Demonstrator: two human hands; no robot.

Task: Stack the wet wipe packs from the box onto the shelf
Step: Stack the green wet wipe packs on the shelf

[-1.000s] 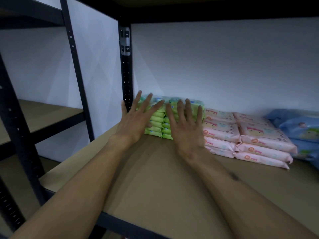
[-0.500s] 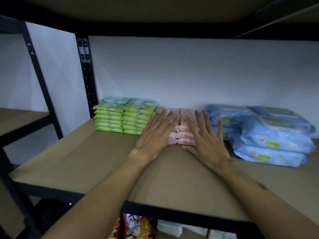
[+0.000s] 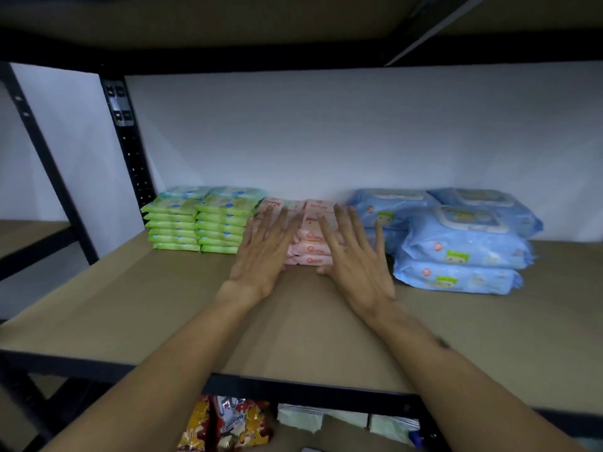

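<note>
- Head view is showing both hands at the pink packs [image 3: 314,246], which are sitting mid-shelf [image 3: 146,305] at the back wall, between the green packs [image 3: 199,223] and the blue packs [image 3: 456,246].
- Packs are lying flat, grouped by colour. I'm reading that as keeping types apart and stacks stable.
- Left hand [image 3: 261,256]: fingers are reaching out straight and spread, gripping nothing, lying over the left pink column's front.
- Right hand [image 3: 355,261]: it's doing the same over the right column, thumb sitting near the stack's base.
- Contact is looking likely (motion blur, so not certain).
- I'm judging this as squaring the pink stack, not a pick.
- Box isn't showing in frame.
</note>
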